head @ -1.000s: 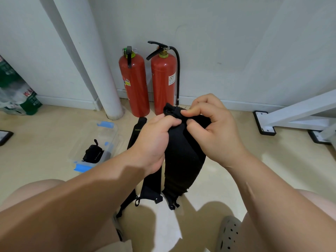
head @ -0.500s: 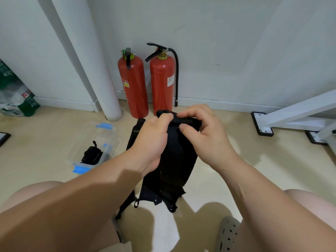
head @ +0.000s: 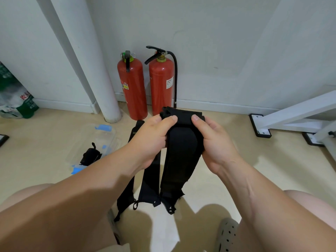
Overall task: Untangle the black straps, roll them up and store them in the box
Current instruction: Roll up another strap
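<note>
Fingers (head: pixel 170 118) pinch strap (head: pixel 181 153) top | extinguishers (head: pixel 132 88) behind; left forearm (head: pixel 94 179) overlaps box (head: pixel 109 136)

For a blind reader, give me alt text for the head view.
A person's left hand and right hand grip the folded top of a wide black strap hanging down. A clear box holding a rolled strap lies at left; two fire extinguishers stand behind.

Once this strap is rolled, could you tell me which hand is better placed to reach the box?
Probably the left hand: the clear box lies on the floor to that side, whereas the right hand, also gripping the black strap, would have to cross over.
</note>
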